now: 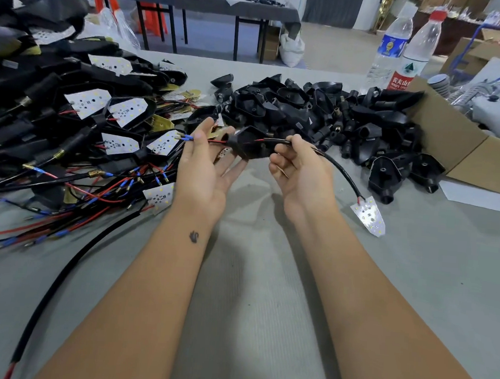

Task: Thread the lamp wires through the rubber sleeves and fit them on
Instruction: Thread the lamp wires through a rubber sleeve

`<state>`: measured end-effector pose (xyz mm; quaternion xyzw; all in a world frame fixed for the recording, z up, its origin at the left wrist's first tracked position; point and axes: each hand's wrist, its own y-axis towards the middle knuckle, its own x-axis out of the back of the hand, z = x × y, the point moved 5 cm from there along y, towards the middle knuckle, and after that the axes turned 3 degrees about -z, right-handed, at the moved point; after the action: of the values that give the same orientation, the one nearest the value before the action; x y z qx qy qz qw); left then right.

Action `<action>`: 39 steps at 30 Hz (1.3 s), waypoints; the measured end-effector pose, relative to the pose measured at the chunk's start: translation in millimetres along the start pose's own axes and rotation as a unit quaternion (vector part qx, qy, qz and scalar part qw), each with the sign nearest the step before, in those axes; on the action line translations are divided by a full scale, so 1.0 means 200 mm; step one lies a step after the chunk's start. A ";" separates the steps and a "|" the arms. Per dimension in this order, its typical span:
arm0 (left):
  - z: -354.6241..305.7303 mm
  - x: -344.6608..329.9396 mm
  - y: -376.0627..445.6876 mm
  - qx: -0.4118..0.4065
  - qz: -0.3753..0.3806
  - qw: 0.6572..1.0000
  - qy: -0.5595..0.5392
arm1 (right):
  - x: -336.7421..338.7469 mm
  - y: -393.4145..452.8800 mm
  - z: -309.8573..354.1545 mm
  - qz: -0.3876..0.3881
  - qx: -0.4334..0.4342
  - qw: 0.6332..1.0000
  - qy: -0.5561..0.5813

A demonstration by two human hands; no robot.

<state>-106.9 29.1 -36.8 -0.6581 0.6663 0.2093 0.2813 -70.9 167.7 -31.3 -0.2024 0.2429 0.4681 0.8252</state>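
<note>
Above the grey table (249, 294), rubber sleeve (247, 145) lying left-right, left hand (205, 168) pinching wire (213, 141), right hand (299, 169) gripping cable (344, 174).

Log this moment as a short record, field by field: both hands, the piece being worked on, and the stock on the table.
left hand: left hand palm up, pinches the thin wire ends at its fingertips
right hand: right hand grips the black cable
workpiece: rubber sleeve between the hands, wires through it, red and blue-tipped ends out on the left
cable end: LED board lies on the table
left of table: wired lamps pile
behind the hands: loose sleeves heap
right: cardboard box; two bottles
</note>
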 end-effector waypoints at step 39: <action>0.03 -0.04 0.00 -0.031 0.059 0.986 0.150 | -0.03 -0.01 0.01 0.020 0.062 0.982 -0.179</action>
<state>-106.5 38.9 -35.2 -0.6500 0.7318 0.1451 0.1444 -70.7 164.3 -26.4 -0.0587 0.1244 0.4971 0.8567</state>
